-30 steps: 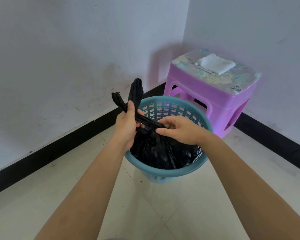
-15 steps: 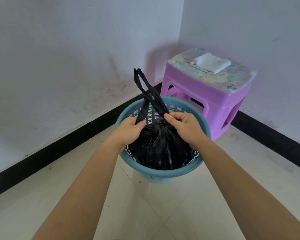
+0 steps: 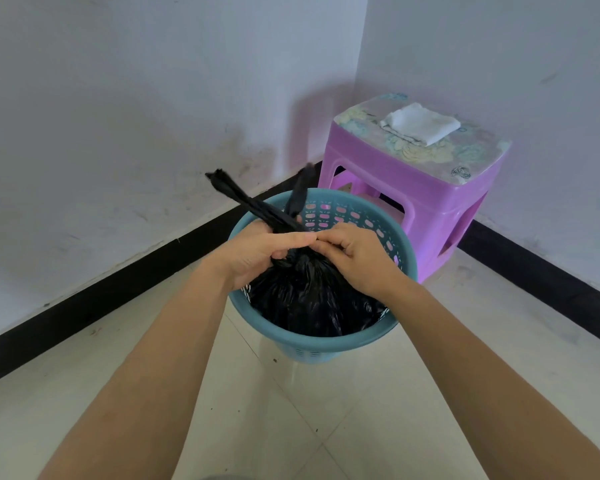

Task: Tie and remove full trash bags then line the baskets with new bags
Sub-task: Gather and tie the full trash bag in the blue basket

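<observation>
Tiled floor (image 3: pixel 291 427); blue basket (image 3: pixel 326 345); purple stool (image 3: pixel 413 188)

Sitting full in a round teal basket (image 3: pixel 326 345), being drawn shut at the neck: black trash bag (image 3: pixel 309 299).
Bulging glossy and crinkled below the rim, filling the near part of the upright, lattice-walled basket; narrowing to a bunched neck at centre, sprouting two twisted tails, one (image 3: pixel 243 199) slanting far-left past the rim, the other (image 3: pixel 300 195) rising toward the far side.
</observation>
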